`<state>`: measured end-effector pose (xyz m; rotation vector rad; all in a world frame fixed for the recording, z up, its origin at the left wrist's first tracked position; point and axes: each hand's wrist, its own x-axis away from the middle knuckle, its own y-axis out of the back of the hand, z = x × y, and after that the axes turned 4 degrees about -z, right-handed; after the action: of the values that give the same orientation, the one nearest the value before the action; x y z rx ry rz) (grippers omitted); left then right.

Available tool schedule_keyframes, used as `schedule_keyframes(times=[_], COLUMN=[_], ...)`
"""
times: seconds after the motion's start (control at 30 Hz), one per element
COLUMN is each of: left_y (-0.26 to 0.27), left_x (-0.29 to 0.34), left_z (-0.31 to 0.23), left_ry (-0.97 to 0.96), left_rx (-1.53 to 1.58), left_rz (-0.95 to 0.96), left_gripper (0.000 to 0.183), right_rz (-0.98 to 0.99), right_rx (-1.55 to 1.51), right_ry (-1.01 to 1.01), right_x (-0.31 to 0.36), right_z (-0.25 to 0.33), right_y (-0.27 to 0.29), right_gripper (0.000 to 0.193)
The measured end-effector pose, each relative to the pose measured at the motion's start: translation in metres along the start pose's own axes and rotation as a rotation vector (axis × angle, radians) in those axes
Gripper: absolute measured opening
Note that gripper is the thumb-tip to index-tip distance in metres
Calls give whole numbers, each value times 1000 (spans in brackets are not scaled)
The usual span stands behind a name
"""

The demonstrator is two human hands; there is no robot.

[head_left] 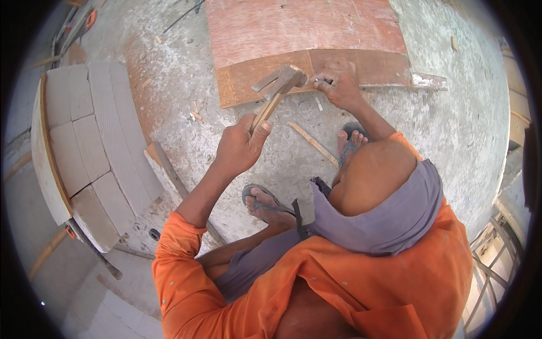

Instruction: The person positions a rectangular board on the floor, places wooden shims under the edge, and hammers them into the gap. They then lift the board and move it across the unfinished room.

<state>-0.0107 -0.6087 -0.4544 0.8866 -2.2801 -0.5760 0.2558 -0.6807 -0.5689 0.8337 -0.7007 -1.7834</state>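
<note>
My left grip (241, 146) around a claw hammer (289, 79), right grip (340, 87) curled over a brown board (381, 66), grey floor (271, 155) beneath

Board (305, 28) reddish, streaked; wood strip (387, 66) brown; hammer handle (266, 112) tan; shirt (361, 277) orange.

The left hand (241, 144) hides part of the hammer handle (267, 109). The bit (317, 81) in the right hand (339, 86) is too small to tell. The red board (305, 28) is cut off at its far end.
</note>
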Motion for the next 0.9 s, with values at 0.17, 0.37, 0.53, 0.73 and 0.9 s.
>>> schedule_keyframes(times=[0.17,0.37,0.53,0.73,0.9], left_y=[-20,-32,-11,-31,-4], left_x=[-11,-26,-16,-30,-24], left_z=[-22,-15,-47,-21,-66], left_ry=[-192,-75,-386,-54,-87], left_rx=[-22,-180,262,-394,34], left_rz=[-109,-35,-234,13,-70], left_gripper=[47,46,43,43,40], right_rz=[23,-3,-198,-229,-139], right_rx=[-42,-17,14,414,396], right_ry=[-26,21,10,12,-68], right_x=[1,-6,-8,-26,-16], right_z=[-1,1,-24,-32,-34], right_y=[0,-4,13,8,12], right_gripper=[9,12,25,33,34])
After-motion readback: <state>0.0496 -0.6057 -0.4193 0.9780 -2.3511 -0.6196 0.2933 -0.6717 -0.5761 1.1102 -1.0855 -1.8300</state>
